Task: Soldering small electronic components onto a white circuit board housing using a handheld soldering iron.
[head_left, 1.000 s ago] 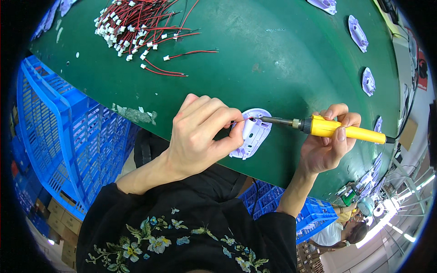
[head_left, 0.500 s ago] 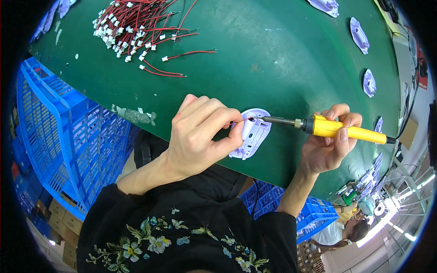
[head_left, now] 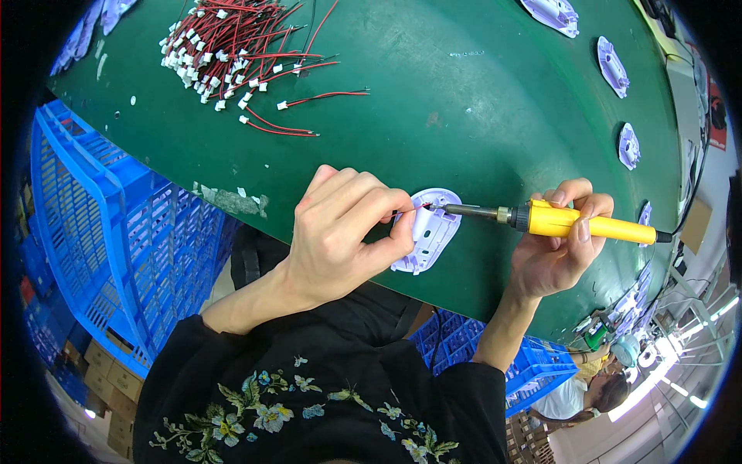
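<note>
Flanking a shell [head_left: 441, 229], the left hand [head_left: 348, 220] pinches a wire [head_left: 418, 207], the right hand [head_left: 555, 255] grips an iron [head_left: 550, 220]; broad table [head_left: 410, 139] separates heaped wires [head_left: 236, 50] from outer shells [head_left: 613, 68]; crates [head_left: 116, 259] border its near edge.

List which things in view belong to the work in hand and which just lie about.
Belongs:
yellow soldering iron, right hand
thin wire, left hand
lilac shell at the iron's tip
probably the wire pile

Apparently lying about:
blue crate, left
cardboard boxes
</note>
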Demonstrator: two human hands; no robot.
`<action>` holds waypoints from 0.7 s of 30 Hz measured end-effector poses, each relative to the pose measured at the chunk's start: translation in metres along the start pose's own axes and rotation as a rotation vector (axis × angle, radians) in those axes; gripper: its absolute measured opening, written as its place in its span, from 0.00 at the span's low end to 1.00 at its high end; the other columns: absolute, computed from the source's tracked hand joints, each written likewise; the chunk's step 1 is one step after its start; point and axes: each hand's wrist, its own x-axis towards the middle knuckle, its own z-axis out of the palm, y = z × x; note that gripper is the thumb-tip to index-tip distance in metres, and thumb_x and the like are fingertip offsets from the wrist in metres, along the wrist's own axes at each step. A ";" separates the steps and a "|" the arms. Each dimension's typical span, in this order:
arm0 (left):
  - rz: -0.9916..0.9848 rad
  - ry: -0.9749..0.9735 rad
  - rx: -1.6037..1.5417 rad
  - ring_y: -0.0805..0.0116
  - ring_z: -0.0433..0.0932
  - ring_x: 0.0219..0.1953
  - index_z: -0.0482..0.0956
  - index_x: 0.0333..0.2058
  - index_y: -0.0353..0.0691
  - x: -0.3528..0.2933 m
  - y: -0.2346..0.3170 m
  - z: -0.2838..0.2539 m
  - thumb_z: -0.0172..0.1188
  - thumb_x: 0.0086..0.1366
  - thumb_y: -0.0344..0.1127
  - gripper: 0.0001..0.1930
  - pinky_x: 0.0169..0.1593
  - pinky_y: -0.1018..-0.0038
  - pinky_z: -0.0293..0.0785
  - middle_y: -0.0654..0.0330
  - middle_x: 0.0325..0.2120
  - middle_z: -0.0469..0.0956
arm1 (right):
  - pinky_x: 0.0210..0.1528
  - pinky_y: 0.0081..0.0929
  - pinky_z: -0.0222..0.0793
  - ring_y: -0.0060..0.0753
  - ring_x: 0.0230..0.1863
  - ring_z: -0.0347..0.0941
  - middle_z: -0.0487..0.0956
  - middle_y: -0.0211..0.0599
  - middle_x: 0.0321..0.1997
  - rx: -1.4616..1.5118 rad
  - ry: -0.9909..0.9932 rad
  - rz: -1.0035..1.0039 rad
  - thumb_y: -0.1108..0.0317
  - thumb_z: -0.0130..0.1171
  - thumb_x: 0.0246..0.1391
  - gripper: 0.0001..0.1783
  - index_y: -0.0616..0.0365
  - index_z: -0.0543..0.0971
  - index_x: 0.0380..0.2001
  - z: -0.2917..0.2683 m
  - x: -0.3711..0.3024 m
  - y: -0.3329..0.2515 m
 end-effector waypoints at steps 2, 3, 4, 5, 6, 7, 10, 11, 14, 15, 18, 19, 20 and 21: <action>0.003 -0.002 0.006 0.72 0.69 0.19 0.78 0.24 0.41 0.001 0.000 -0.001 0.68 0.44 0.24 0.08 0.29 0.72 0.57 0.68 0.17 0.71 | 0.39 0.28 0.80 0.29 0.31 0.73 0.71 0.46 0.34 -0.037 0.018 -0.007 0.65 0.56 0.55 0.13 0.56 0.63 0.36 0.004 0.000 0.002; 0.007 -0.002 0.015 0.72 0.69 0.19 0.78 0.24 0.41 0.001 0.000 -0.001 0.68 0.44 0.24 0.08 0.29 0.72 0.56 0.68 0.17 0.71 | 0.38 0.28 0.80 0.28 0.31 0.72 0.70 0.45 0.35 -0.072 0.034 -0.015 0.64 0.54 0.58 0.12 0.56 0.63 0.35 0.005 0.000 0.002; 0.007 -0.003 0.014 0.72 0.69 0.19 0.78 0.24 0.41 0.001 0.000 -0.001 0.68 0.44 0.24 0.08 0.29 0.72 0.56 0.68 0.17 0.71 | 0.38 0.28 0.80 0.28 0.31 0.72 0.70 0.45 0.35 -0.073 0.035 -0.015 0.64 0.54 0.58 0.12 0.56 0.63 0.35 0.004 0.001 0.001; 0.006 -0.003 0.018 0.72 0.69 0.20 0.78 0.24 0.41 0.001 0.000 -0.002 0.68 0.44 0.24 0.08 0.29 0.72 0.56 0.68 0.17 0.71 | 0.39 0.28 0.80 0.28 0.31 0.73 0.70 0.44 0.34 -0.067 0.017 -0.013 0.64 0.53 0.58 0.11 0.56 0.63 0.35 0.004 0.000 0.001; 0.005 -0.003 0.022 0.72 0.68 0.20 0.78 0.24 0.41 0.001 0.000 -0.002 0.68 0.44 0.23 0.08 0.29 0.72 0.56 0.68 0.17 0.71 | 0.39 0.29 0.80 0.29 0.32 0.73 0.70 0.44 0.34 -0.062 0.000 -0.011 0.64 0.53 0.58 0.11 0.55 0.63 0.35 0.004 0.000 0.000; 0.005 -0.003 0.021 0.72 0.68 0.20 0.78 0.24 0.41 0.000 -0.001 -0.001 0.68 0.44 0.23 0.08 0.29 0.72 0.56 0.68 0.17 0.71 | 0.39 0.29 0.80 0.29 0.32 0.73 0.70 0.44 0.34 -0.062 0.001 -0.010 0.64 0.53 0.58 0.11 0.55 0.63 0.35 0.005 0.000 0.000; 0.000 -0.004 0.014 0.72 0.68 0.19 0.78 0.24 0.41 0.000 -0.001 -0.002 0.68 0.44 0.23 0.08 0.29 0.72 0.56 0.68 0.17 0.71 | 0.40 0.27 0.80 0.26 0.26 0.71 0.73 0.49 0.33 -0.016 0.053 0.000 0.67 0.56 0.53 0.13 0.56 0.63 0.36 0.006 0.001 0.000; 0.001 -0.007 0.018 0.72 0.68 0.19 0.78 0.24 0.41 0.000 -0.002 -0.002 0.68 0.44 0.23 0.08 0.29 0.72 0.56 0.68 0.17 0.71 | 0.40 0.26 0.81 0.25 0.25 0.70 0.73 0.50 0.34 -0.016 0.055 0.004 0.68 0.56 0.53 0.13 0.56 0.63 0.36 0.006 0.001 0.001; -0.001 -0.009 0.021 0.72 0.69 0.20 0.78 0.24 0.41 0.000 -0.001 -0.002 0.68 0.44 0.23 0.08 0.29 0.72 0.56 0.68 0.17 0.72 | 0.40 0.26 0.81 0.24 0.24 0.70 0.73 0.50 0.34 -0.003 0.057 0.011 0.68 0.55 0.54 0.12 0.56 0.63 0.36 0.006 0.001 0.000; -0.006 -0.008 0.021 0.72 0.69 0.20 0.78 0.24 0.41 0.000 -0.001 -0.002 0.68 0.44 0.23 0.08 0.29 0.72 0.56 0.68 0.17 0.72 | 0.40 0.26 0.81 0.24 0.24 0.70 0.73 0.50 0.34 0.010 0.056 0.015 0.68 0.56 0.54 0.12 0.56 0.63 0.36 0.005 0.001 0.000; -0.001 -0.014 0.025 0.72 0.69 0.19 0.78 0.24 0.41 -0.001 -0.002 -0.002 0.68 0.44 0.23 0.08 0.29 0.72 0.56 0.68 0.17 0.72 | 0.40 0.27 0.81 0.25 0.26 0.71 0.73 0.49 0.34 0.016 0.030 0.010 0.68 0.56 0.53 0.13 0.56 0.63 0.36 0.004 0.001 0.000; -0.001 -0.015 0.024 0.72 0.69 0.19 0.78 0.24 0.41 0.000 -0.001 -0.002 0.68 0.44 0.23 0.08 0.29 0.72 0.56 0.68 0.17 0.72 | 0.40 0.27 0.81 0.25 0.26 0.71 0.73 0.49 0.34 0.015 0.030 0.009 0.68 0.56 0.53 0.13 0.56 0.63 0.36 0.004 0.001 0.000; -0.002 -0.014 0.022 0.72 0.69 0.19 0.78 0.24 0.41 0.000 -0.001 -0.001 0.68 0.44 0.23 0.08 0.29 0.72 0.56 0.68 0.17 0.72 | 0.40 0.27 0.81 0.26 0.27 0.72 0.73 0.49 0.34 0.013 0.040 0.006 0.67 0.56 0.53 0.13 0.56 0.63 0.37 0.006 0.001 0.000; -0.003 -0.014 0.020 0.72 0.69 0.20 0.78 0.24 0.41 0.000 -0.002 -0.001 0.68 0.44 0.23 0.08 0.29 0.72 0.56 0.68 0.17 0.72 | 0.40 0.27 0.81 0.27 0.28 0.72 0.73 0.49 0.34 0.010 0.050 0.003 0.67 0.56 0.53 0.13 0.56 0.63 0.37 0.007 0.001 0.000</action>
